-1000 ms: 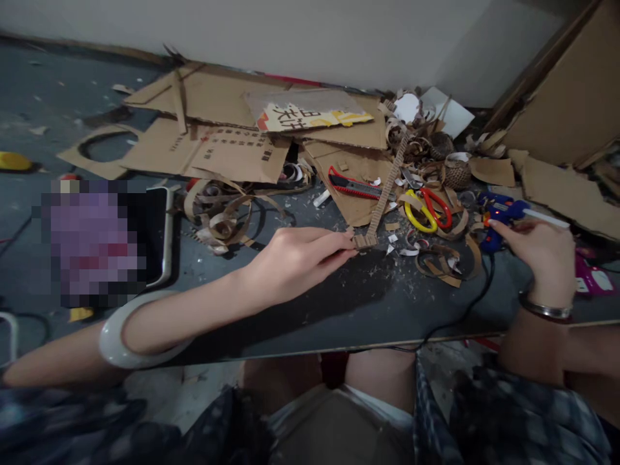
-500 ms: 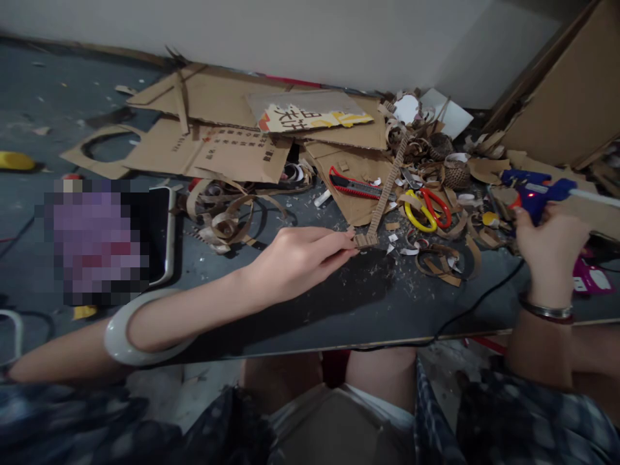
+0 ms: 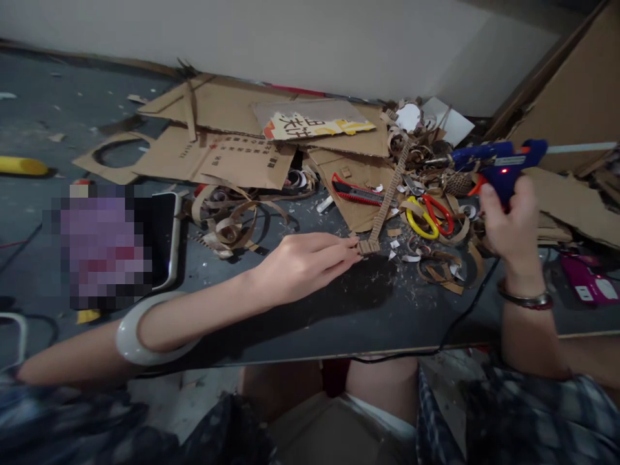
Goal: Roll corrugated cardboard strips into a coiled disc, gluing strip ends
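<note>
My left hand [image 3: 303, 265] is closed, pinching the folded end of a corrugated cardboard strip [image 3: 391, 194] above the dark table. The rest of the strip slants up and away to the right. My right hand [image 3: 514, 223] grips a blue hot glue gun [image 3: 504, 169] by its handle, nozzle pointing left. A red light glows on the gun's body, and a white glue stick [image 3: 581, 148] juts from its back. Between my hands lie scissors [image 3: 429, 216] with one yellow and one red handle. A red and black utility knife [image 3: 357, 191] rests on cardboard beyond my left hand.
Flat cardboard sheets [image 3: 237, 155] and curled paper strips [image 3: 232, 223] cover the back of the table [image 3: 290, 329]. A black cord [image 3: 467, 310] runs over the front edge. At the left is a white-edged tray or device [image 3: 173, 242], partly blurred out. A magenta box [image 3: 588, 279] sits far right.
My right hand has lifted the glue gun and brought it left, toward the strip. My left hand still pinches the strip in about the same place. The view has shifted slightly.
</note>
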Demonstrator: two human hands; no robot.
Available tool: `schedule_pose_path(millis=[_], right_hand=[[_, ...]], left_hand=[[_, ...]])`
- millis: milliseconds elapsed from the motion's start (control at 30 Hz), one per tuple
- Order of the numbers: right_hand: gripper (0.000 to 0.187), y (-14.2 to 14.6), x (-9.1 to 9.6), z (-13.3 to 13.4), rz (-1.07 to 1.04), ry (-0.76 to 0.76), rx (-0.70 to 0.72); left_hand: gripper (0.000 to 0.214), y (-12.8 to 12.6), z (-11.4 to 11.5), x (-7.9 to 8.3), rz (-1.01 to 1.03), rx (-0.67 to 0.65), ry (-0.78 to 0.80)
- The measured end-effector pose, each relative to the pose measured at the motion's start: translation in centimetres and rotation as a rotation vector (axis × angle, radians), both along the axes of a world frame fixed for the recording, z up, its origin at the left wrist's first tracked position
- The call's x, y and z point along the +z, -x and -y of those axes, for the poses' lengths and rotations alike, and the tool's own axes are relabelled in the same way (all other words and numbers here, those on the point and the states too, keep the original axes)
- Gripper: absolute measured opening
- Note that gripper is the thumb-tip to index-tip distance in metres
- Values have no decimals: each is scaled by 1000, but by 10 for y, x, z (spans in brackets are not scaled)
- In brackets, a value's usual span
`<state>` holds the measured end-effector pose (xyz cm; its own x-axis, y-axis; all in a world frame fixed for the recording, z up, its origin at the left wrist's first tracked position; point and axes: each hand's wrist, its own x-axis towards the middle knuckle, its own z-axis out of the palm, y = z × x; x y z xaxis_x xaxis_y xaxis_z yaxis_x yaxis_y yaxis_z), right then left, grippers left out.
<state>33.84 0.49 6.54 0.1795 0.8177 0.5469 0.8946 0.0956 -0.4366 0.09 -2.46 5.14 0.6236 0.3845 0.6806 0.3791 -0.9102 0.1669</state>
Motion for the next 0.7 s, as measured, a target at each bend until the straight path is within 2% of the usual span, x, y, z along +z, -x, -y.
schedule_pose_path(millis=[67,167,333,467,700], right_hand=[[38,16,-4,1,-89,-19,91],[43,30,-11,8,-93,-23,163],[37,39,-23,19,-15,18,287],[27,44,-27,22,85,-13,394],[22,48,-25,23,131,8,371]], left_hand=[[6,0,0,0,-19,6,1],[5,0,-2,0,-28,1,-2],[3,1,-4,-3,-16,2,-10],[4,2,-6,-5,-25,1,5],[5,2,-5,-4,-24,-13,0]])
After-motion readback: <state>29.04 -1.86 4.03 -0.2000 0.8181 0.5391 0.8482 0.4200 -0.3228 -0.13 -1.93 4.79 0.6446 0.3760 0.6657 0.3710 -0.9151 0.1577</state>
